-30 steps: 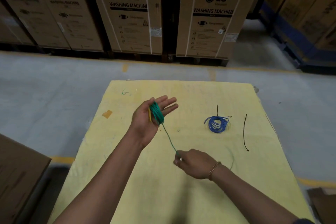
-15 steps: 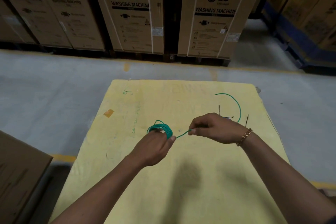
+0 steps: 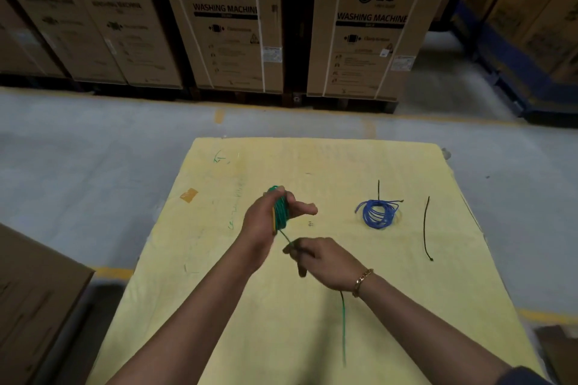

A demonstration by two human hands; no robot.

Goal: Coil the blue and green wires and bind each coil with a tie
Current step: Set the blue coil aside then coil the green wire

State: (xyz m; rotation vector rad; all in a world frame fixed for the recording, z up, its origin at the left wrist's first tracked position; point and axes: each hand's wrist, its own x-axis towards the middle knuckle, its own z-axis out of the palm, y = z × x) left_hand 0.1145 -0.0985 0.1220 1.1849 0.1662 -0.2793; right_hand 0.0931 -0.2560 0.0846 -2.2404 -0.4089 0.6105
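Since half a second before, the right hand (image 3: pixel 325 259) had swung from 1 o'clock of the coil down to 5 o'clock, still pinching the green wire (image 3: pixel 280 212); its loose tail now trailed toward the near edge rather than arcing above the blue coil (image 3: pixel 377 213). The left hand (image 3: pixel 269 222) had lifted, fingers closed around the green loops, thumb out toward 3 o'clock. The blue coil, bound with a tie, lay uncovered at 3 o'clock of the left hand. A spare tie (image 3: pixel 426 228) lay beyond it, close to the table (image 3: pixel 203 306) edge. Bare yellow surface stretched at 9 o'clock and along the near side.
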